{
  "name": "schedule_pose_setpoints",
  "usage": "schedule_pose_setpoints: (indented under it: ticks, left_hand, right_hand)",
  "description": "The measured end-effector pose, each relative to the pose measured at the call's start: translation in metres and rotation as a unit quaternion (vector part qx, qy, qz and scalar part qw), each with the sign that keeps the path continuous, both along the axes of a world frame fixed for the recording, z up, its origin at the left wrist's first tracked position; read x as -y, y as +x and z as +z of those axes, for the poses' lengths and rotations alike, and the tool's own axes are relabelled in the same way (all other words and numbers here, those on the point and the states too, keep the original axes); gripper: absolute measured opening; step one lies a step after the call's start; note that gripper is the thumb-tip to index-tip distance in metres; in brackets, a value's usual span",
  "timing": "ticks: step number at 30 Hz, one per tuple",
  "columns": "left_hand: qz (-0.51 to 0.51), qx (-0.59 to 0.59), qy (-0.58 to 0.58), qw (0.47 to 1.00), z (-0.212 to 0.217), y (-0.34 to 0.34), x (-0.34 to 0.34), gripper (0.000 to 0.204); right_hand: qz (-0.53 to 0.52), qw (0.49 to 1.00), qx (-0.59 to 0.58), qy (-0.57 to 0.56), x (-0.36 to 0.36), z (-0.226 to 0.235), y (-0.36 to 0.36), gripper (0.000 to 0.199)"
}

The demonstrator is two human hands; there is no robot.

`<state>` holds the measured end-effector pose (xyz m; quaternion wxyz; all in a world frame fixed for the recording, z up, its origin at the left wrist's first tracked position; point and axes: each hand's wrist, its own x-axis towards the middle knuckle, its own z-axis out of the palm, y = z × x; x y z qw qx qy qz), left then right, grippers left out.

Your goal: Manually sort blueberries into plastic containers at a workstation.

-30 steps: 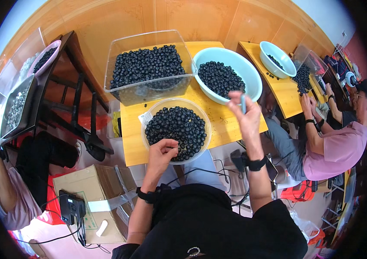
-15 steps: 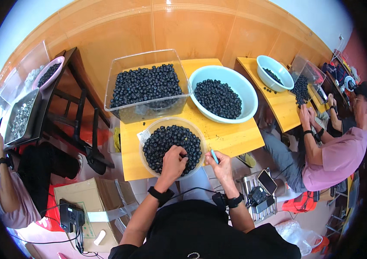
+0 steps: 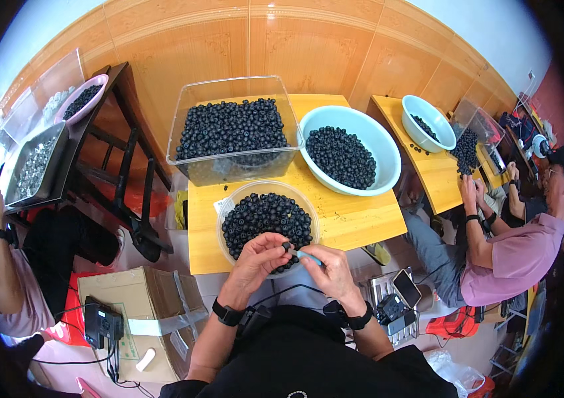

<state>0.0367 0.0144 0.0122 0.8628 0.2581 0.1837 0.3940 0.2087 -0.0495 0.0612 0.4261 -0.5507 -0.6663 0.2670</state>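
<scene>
Above the near edge of a clear round tub point(image 3: 318, 224), both of my hands meet. My left hand point(image 3: 252, 262) pinches one small black round part point(image 3: 286, 246) between thumb and fingers. A slim tool with a light-blue handle point(image 3: 310, 258) is gripped in my right hand point(image 3: 332, 272), its thin pale tip touching or very near the part. Too small to tell is the tip's exact shape. Many similar black parts point(image 3: 265, 215) fill the tub beneath my fingers.
Behind the tub, a clear rectangular bin point(image 3: 229, 171) and a light-blue basin point(image 3: 388, 174) hold more black parts on the yellow table point(image 3: 355, 229). People work at both sides. A cardboard box point(image 3: 156, 298) stands lower left, a metal stool point(image 3: 369, 292) lower right.
My left hand has come up out of the parts with one in its fingers. My right hand has moved left, bringing the blue-handled tool to it. The view has shifted slightly.
</scene>
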Motion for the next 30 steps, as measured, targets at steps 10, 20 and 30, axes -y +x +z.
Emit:
schedule_pose_setpoints:
  ticks: [10,20,30]
  left_hand:
    - [-0.012,0.023,-0.01,1.0,-0.003,-0.007,0.005,0.019]
    - [-0.012,0.006,-0.009,1.0,-0.001,-0.006,0.007,0.014]
    - [-0.066,0.045,0.049,0.996,0.021,-0.012,0.021,0.015]
  right_hand:
    - [0.016,0.998,0.062,0.023,-0.003,0.003,-0.009,0.014]
    - [0.016,0.998,0.064,0.02,-0.002,0.003,-0.005,0.014]
    - [-0.112,0.991,0.045,-0.051,-0.019,-0.034,0.023,0.018]
